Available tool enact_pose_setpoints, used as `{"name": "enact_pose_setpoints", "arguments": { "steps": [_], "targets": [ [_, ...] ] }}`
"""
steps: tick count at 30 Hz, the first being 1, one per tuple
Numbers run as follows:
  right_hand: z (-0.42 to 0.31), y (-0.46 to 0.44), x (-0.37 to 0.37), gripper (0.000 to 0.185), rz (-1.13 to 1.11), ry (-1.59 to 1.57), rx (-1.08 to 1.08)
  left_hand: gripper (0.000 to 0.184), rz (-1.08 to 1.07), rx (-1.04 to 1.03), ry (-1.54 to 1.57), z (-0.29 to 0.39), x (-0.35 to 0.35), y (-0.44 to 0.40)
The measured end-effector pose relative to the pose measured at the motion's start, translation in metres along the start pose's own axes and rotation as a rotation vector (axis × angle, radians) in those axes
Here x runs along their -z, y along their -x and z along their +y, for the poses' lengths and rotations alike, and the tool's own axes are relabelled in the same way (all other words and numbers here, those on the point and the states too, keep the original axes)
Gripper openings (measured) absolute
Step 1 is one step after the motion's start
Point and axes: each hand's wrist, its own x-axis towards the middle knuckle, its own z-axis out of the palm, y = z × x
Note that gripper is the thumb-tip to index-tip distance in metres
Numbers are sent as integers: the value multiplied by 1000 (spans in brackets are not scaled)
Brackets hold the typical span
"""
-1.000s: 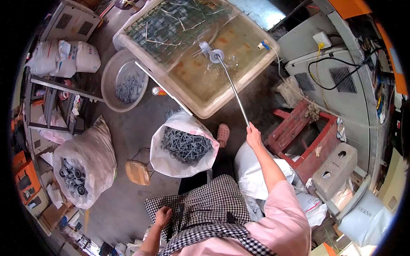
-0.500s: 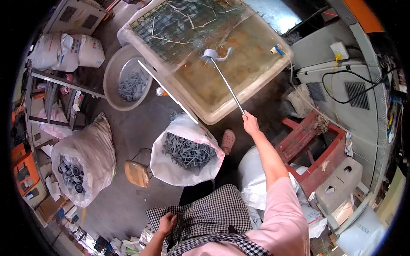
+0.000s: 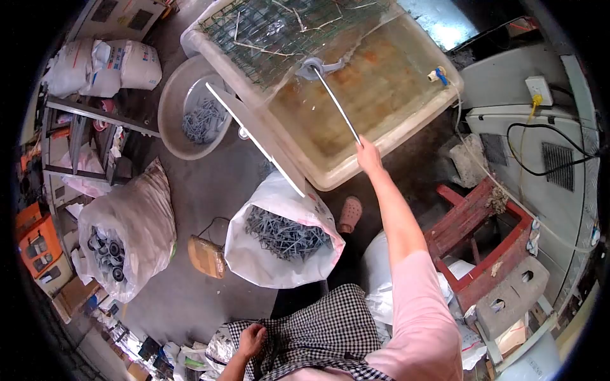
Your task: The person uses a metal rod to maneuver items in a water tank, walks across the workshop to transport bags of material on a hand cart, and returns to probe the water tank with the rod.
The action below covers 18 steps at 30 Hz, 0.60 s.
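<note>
Right arm outstretched, hand (image 3: 368, 155) closed round 1 metal rod (image 3: 338, 105) over tub (image 3: 327, 174).

On the left, plump white sacks (image 3: 141, 65) are sitting above a dark metal frame (image 3: 105, 116), and a slouching sack of round parts (image 3: 149, 222) is standing open near a small wooden stool (image 3: 206, 257). Over on the right, a red frame (image 3: 467, 216) is resting beside a pale concrete block (image 3: 511, 298) — and a black cable (image 3: 551, 126) is looping across a grey cabinet (image 3: 534, 190).
</note>
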Motion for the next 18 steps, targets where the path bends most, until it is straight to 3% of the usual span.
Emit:
{"name": "enact_pose_setpoints", "arguments": {
  "steps": [5, 8, 13, 18],
  "targets": [
    [28, 154, 64, 39, -37, 155, -88, 21, -32, -89, -172, 33, 14, 6],
    [41, 232, 92, 41, -44, 304, -183, 21, -54, -99, -214, 38, 20, 10],
    [27, 256, 91, 41, -38, 306, -270, 21, -85, -79, -183, 18, 23, 4],
    [17, 275, 57, 38, 46, 49, -312, 21, -19, -89, -152, 12, 36, 12]
  ]
}}
